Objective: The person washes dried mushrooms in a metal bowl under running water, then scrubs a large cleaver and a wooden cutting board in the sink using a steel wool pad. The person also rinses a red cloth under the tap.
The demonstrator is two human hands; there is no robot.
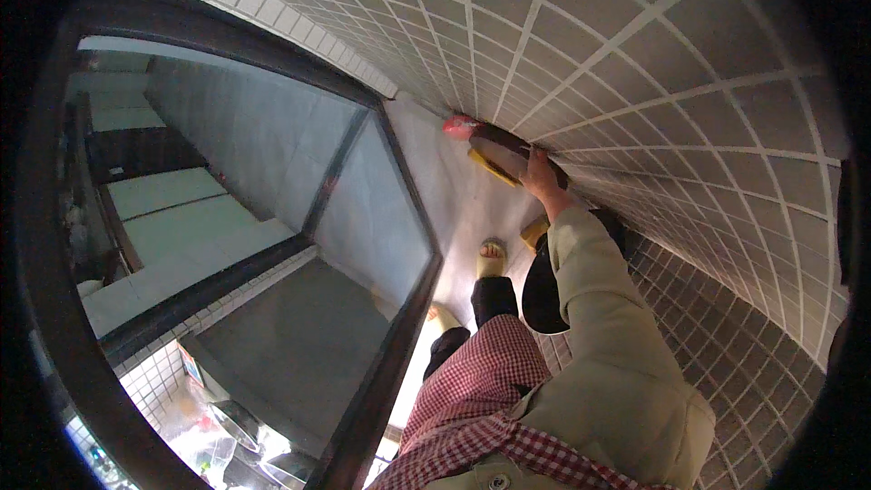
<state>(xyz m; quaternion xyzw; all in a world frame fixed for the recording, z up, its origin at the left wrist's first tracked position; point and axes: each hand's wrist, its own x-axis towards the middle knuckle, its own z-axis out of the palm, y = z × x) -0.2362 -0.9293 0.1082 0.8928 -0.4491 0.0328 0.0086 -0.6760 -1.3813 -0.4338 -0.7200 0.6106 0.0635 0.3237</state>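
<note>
My right hand (537, 173) reaches low along the tiled wall and grips the near end of a long dark-brown object (500, 143). That object has a shiny red end (461, 126), and a yellow strip (491, 168) shows along its lower side. Its exact kind cannot be told. Close to my forearm are a brownish-yellow item (534, 235) and a smooth black rounded object (543, 299), both partly hidden by my sleeve. My left hand is out of view.
A dark-framed glass panel (425, 231) stands at the left. Beyond it are a grey flat surface (292, 347) and a metal bowl (235, 420). The grey tiled wall (612, 88) rises at the right. My slippered foot (492, 258) stands on the pale floor (449, 184).
</note>
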